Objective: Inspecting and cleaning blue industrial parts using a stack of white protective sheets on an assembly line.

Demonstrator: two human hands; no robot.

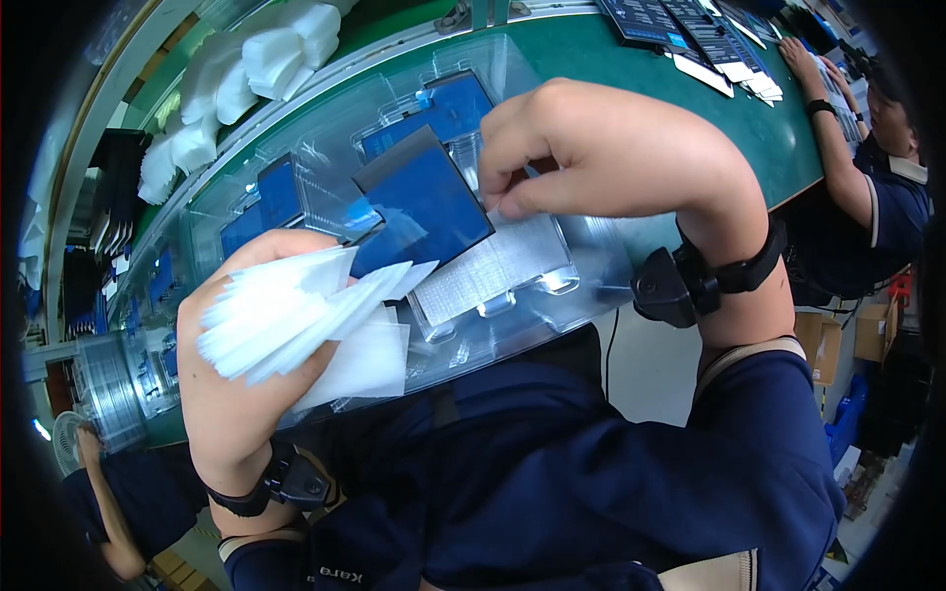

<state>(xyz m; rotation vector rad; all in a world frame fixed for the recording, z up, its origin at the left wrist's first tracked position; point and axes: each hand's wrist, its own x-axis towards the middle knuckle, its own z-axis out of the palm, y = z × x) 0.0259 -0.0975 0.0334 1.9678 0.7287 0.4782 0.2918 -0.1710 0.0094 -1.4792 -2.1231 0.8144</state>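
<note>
My left hand (241,409) is closed around a fanned stack of thin white foam sheets (281,305). One more white sheet (370,360) hangs below the stack. Just beyond its fingers, a flat blue-faced panel (419,202) with a dark strip along its far edge lies tilted over a clear plastic tray (512,64). My right hand (581,148) is closed in a pinch at the panel's right edge; whatever is between thumb and finger is too small to make out. A white textured sheet (498,271) lies in the near tray pocket, partly under the panel.
Other blue panels (458,103) sit in the tray's far and left pockets. White foam bundles (241,84) are heaped behind the tray. Dark flat pieces (680,34) lie on the green table (581,59) at the far right. A co-worker (838,197) sits at the right.
</note>
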